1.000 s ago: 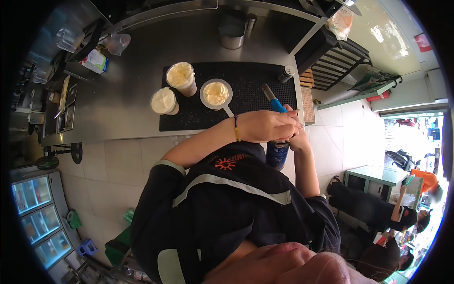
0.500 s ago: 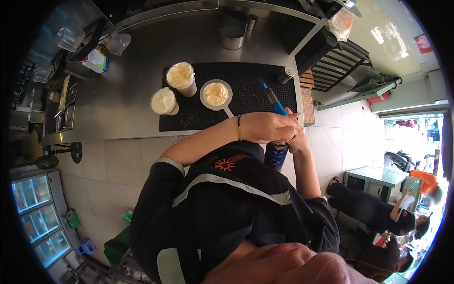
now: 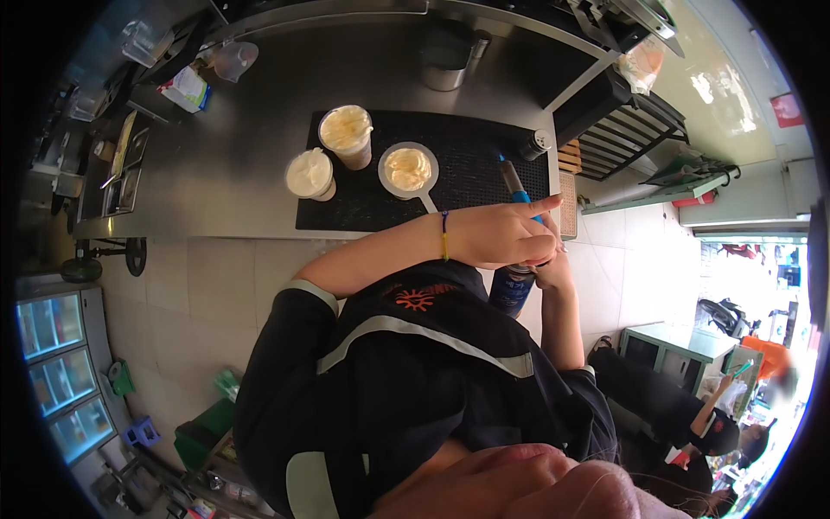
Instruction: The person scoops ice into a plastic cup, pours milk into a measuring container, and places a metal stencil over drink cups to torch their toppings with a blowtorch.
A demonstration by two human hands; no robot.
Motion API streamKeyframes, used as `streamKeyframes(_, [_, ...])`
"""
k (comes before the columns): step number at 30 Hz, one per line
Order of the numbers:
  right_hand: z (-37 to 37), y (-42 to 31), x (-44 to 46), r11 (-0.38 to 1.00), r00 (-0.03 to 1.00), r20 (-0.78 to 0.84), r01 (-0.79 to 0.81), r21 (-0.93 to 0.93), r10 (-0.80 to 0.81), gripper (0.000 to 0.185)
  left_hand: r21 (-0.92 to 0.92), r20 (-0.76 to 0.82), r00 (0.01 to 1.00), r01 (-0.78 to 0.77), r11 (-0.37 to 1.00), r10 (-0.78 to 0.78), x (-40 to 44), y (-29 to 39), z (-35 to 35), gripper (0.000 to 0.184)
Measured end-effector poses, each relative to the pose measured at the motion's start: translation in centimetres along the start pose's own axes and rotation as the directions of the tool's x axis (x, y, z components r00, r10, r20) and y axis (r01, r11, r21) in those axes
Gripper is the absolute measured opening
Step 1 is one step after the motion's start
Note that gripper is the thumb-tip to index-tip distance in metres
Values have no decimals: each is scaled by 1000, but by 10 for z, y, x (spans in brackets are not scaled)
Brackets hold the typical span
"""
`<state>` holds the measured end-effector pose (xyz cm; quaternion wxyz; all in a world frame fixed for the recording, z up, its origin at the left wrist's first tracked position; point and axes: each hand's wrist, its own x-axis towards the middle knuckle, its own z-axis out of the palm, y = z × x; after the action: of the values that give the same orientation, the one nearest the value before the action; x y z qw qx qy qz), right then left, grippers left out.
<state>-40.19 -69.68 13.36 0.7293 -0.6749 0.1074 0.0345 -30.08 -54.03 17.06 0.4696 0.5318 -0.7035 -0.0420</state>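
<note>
A gas torch [image 3: 521,192] with a blue head points away from me, a small blue flame at its metal nozzle. Its dark blue can [image 3: 512,292] hangs below my hands. My right hand [image 3: 553,266] is closed around the torch near the top of the can, partly hidden. My left hand [image 3: 508,237] lies across the torch head, fingers curled on it and one digit stretched out to the right. Beyond the hands, a round strainer-like scoop [image 3: 431,202] with a handle bears a cream-topped cup [image 3: 407,169]. Two more cups, one tall [image 3: 347,138] and one shorter [image 3: 310,176], carry pale cream.
A black mat [image 3: 484,138] lies on the steel counter [image 3: 225,156]. A small shaker [image 3: 537,144] stands at its right corner, and a metal pitcher [image 3: 443,69] farther back. A carton [image 3: 186,90] is at the left. Another person [image 3: 666,402] is off to the right.
The view has shifted slightly, moving the counter items rightward. One digit of my left hand now sticks out more. The torch stays in my hands, its visible flame a little smaller.
</note>
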Motion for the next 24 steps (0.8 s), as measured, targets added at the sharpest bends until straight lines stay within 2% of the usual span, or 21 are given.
streamKeyframes(3, [-6,7,4,996,999,28,37,-84,-35,96,72,-117,992,-35,997,43,-6,-1,8,18])
streamKeyframes(9, [-5,10,7,999,1000,24,-18,-30,19,104,37,-111,994,6,999,-2,-11,-2,6,17])
streamKeyframes(15, [-17,33,11,991,996,80,49,-122,-40,110,-35,-19,997,72,997,-72,-9,2,-4,16])
streamKeyframes(18, [4,1,6,1000,999,32,-17,-18,17,94,30,-23,995,99,995,-99,-9,7,-6,16])
streamKeyframes(21, [7,3,14,998,994,105,34,49,-39,66,193,-280,960,71,979,-15,-26,16,2,18])
streamKeyframes(23, [3,2,17,997,981,179,-70,-35,75,69,203,-397,900,279,939,-181,-73,35,5,16])
streamKeyframes(24, [3,-1,19,990,968,214,-114,-82,129,70,174,-592,785,347,921,-184,-118,31,23,15])
